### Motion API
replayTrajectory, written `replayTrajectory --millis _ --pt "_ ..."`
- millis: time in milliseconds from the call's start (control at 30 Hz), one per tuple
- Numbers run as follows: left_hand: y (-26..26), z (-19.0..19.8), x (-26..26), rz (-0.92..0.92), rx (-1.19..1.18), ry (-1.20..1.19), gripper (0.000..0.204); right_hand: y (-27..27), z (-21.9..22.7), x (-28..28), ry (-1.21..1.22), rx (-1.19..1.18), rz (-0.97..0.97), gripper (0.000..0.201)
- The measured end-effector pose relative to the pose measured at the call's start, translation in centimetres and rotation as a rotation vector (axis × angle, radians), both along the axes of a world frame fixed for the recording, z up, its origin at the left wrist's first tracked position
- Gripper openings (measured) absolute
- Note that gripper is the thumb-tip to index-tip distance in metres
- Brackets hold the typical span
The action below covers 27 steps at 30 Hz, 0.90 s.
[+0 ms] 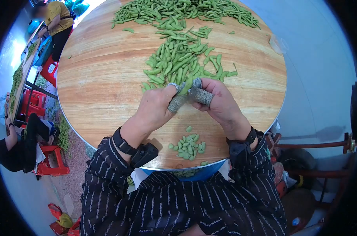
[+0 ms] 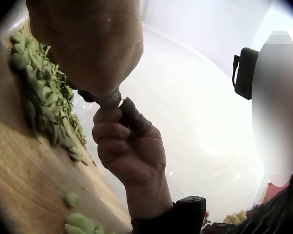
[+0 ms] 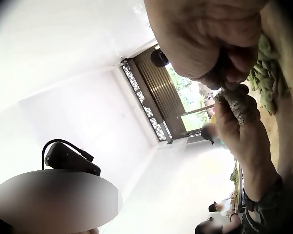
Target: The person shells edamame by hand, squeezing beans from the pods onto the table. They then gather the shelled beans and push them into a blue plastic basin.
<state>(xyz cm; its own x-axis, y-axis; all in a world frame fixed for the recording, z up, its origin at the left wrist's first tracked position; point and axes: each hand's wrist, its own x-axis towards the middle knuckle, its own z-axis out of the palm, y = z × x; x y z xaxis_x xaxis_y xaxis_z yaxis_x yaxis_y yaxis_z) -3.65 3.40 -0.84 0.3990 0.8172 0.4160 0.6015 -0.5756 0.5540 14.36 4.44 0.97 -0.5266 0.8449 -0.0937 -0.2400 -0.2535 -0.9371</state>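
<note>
Fingers curled in, the left hand (image 1: 157,104) and right hand (image 1: 223,103) pinch one edamame pod (image 1: 186,84) above the wood-grain table (image 1: 107,78), seemingly to steady it from both sides; knitted finger sleeves (image 1: 201,96) likely guard the tips; shelled beans (image 1: 189,147) lie apart, nearer the lap

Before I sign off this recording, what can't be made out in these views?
Head view: lower end of the held pod, covered by the left hand.
Left wrist view: that pod, hidden behind the left hand.
Right wrist view: that pod again, blocked by the right hand.
Head view: far end of the pod pile, cut off by the top edge.
Head view: most of the blue container, under the table.
</note>
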Motion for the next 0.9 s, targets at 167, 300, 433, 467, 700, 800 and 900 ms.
replayTrajectory --millis 167,300,433,467,700,800,900 --pt "0.09 -0.14 0.25 -0.118 -0.173 -0.224 0.013 0.25 -0.18 0.18 0.03 0.1 0.017 0.01" --pt "0.06 -0.51 0.23 -0.213 -0.282 -0.417 0.017 0.16 0.26 0.06 0.074 0.144 0.028 0.011" --pt "-0.13 -0.42 0.27 -0.193 -0.254 -0.424 0.016 0.23 0.2 0.13 0.082 0.158 0.046 0.01" --pt "-0.18 -0.34 0.21 -0.125 -0.191 -0.318 0.016 0.3 0.12 0.11 0.079 0.135 0.046 0.01" --pt "-0.24 0.11 0.13 0.016 -0.02 -0.104 0.021 0.31 -0.55 -0.44 0.071 0.065 0.047 0.009" --pt "0.09 -0.39 0.16 -0.015 -0.035 -0.186 0.02 0.23 -0.45 -0.58 0.033 0.097 -0.007 0.009" --pt "0.09 -0.61 0.12 -0.043 -0.039 -0.204 0.018 0.36 -0.48 -0.5 0.072 0.061 0.004 0.009"
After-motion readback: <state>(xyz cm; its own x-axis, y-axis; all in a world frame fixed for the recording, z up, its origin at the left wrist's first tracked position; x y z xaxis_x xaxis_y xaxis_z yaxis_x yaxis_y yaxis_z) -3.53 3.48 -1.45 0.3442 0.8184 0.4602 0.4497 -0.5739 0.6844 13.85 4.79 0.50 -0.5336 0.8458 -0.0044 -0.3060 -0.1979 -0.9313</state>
